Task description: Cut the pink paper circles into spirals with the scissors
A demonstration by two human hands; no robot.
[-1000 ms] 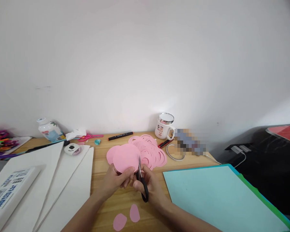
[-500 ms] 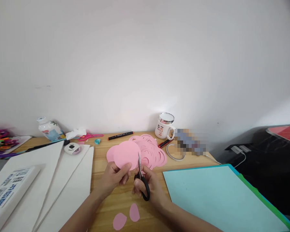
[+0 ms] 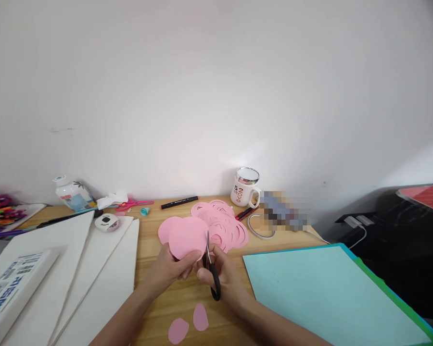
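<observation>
A round pink paper disc (image 3: 187, 235) is pinched at its lower edge by my left hand (image 3: 169, 269), thumb on top. My right hand (image 3: 227, 278) grips black-handled scissors (image 3: 215, 281), whose blades stand upright against the disc's right edge. Behind the disc lies a pile of pink paper pieces (image 3: 220, 223), many with curved slits or cut-outs. Another rounded pink piece (image 3: 163, 230) shows at the disc's left. Two small pink petal shapes (image 3: 201, 317) lie on the wooden table below my hands.
White boards (image 3: 108, 269) and a white box (image 3: 18, 288) cover the left side. A light-blue sheet (image 3: 310, 288) lies at right. Along the wall stand a white mug (image 3: 244, 190), a black marker (image 3: 179, 202), pink scissors (image 3: 135, 205) and a white bottle (image 3: 74, 193).
The pink disc has dropped slightly and tilted. The scissors have turned a little, with their blades closer to the disc's right edge. Both hands keep their grip.
</observation>
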